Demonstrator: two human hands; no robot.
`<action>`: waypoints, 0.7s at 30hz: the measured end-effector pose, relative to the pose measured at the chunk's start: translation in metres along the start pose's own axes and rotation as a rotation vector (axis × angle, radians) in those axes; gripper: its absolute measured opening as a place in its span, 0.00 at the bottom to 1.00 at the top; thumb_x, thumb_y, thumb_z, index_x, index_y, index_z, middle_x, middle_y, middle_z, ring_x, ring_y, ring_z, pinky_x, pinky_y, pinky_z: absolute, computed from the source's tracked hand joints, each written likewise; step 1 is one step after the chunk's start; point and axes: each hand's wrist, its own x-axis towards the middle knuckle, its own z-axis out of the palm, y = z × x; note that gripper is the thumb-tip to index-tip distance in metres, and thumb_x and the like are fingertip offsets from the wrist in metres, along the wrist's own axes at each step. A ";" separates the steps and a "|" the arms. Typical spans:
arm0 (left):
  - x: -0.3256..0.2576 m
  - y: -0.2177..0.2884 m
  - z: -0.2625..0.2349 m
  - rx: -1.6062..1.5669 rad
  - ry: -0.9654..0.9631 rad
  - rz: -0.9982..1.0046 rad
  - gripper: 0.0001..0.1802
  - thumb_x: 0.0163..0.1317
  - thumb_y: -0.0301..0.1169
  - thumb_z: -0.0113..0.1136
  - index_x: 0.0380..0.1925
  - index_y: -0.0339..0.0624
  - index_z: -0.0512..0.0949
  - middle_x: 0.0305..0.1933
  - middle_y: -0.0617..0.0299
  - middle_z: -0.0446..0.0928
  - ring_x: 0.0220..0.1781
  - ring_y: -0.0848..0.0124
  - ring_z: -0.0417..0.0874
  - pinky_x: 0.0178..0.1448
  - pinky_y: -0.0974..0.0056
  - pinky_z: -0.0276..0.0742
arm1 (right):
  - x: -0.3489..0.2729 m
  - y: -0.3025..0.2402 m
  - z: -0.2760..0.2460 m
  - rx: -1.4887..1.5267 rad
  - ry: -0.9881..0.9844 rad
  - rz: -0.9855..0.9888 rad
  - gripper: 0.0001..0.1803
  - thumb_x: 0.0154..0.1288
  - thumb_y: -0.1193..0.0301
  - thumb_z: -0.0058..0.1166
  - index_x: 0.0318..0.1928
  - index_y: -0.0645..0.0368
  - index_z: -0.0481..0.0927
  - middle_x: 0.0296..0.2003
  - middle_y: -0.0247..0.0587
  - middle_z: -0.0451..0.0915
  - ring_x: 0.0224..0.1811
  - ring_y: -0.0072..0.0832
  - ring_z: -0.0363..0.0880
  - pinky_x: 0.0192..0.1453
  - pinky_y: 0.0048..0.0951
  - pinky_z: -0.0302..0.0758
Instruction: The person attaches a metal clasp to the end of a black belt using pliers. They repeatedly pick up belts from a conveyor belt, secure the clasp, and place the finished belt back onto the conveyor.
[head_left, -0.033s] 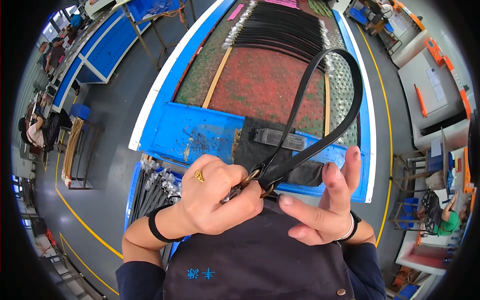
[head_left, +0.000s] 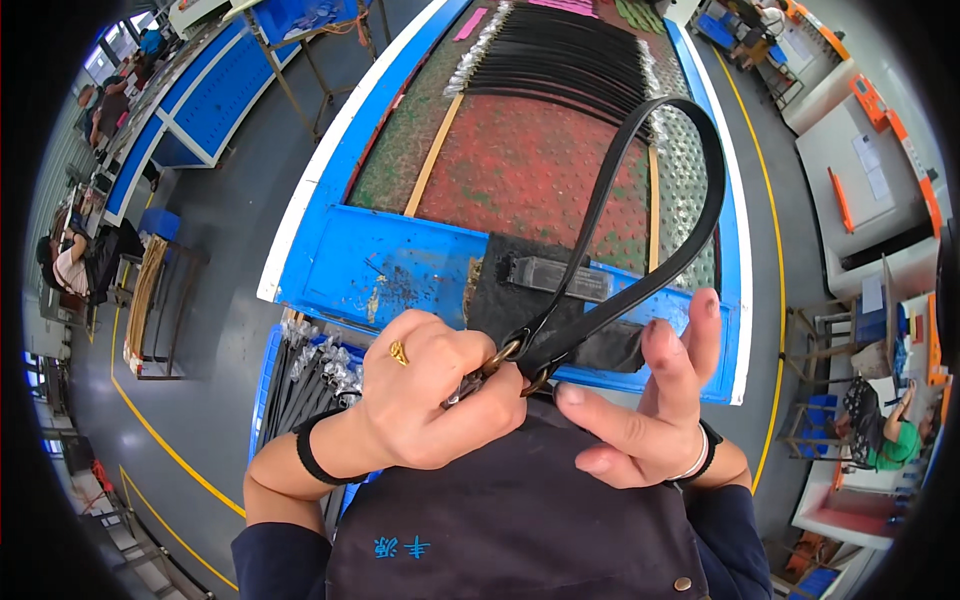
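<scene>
My left hand, with a gold ring on one finger, is closed on the metal-fitted ends of a black strap. The strap rises from my fist in a tall loop over the table. Brass-coloured rings show at its ends beside my thumb and fingers; what else the fist covers is hidden. Just right of the strap ends, my right hand has its fingers spread and holds nothing. Its fingertips look darkly stained, and its index finger points toward the rings.
A blue-framed table stands ahead, bearing a black pad with a clear-lidded case. Many black straps lie in a row farther back. Wrapped straps fill a blue crate at lower left. Other people sit at both sides.
</scene>
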 end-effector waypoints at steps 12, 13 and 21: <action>-0.002 -0.006 0.005 -0.020 -0.028 -0.070 0.13 0.31 0.24 0.65 0.23 0.43 0.77 0.27 0.62 0.68 0.22 0.70 0.68 0.25 0.68 0.61 | -0.016 0.022 -0.003 0.230 0.202 -0.092 0.19 0.63 0.55 0.46 0.46 0.50 0.82 0.61 0.50 0.64 0.69 0.54 0.48 0.70 0.53 0.38; -0.005 -0.007 0.003 -0.038 -0.027 -0.126 0.13 0.32 0.24 0.65 0.24 0.43 0.77 0.27 0.62 0.68 0.22 0.70 0.69 0.25 0.68 0.61 | -0.026 0.026 -0.004 0.171 0.213 0.012 0.19 0.63 0.56 0.45 0.47 0.51 0.82 0.61 0.51 0.64 0.69 0.53 0.48 0.70 0.53 0.39; 0.000 -0.018 -0.016 -0.310 -0.156 -0.526 0.07 0.42 0.19 0.60 0.23 0.35 0.73 0.24 0.58 0.67 0.24 0.67 0.70 0.28 0.67 0.65 | -0.173 0.088 0.037 -0.317 -0.296 0.668 0.17 0.59 0.68 0.51 0.49 0.55 0.79 0.64 0.48 0.60 0.70 0.49 0.47 0.69 0.55 0.39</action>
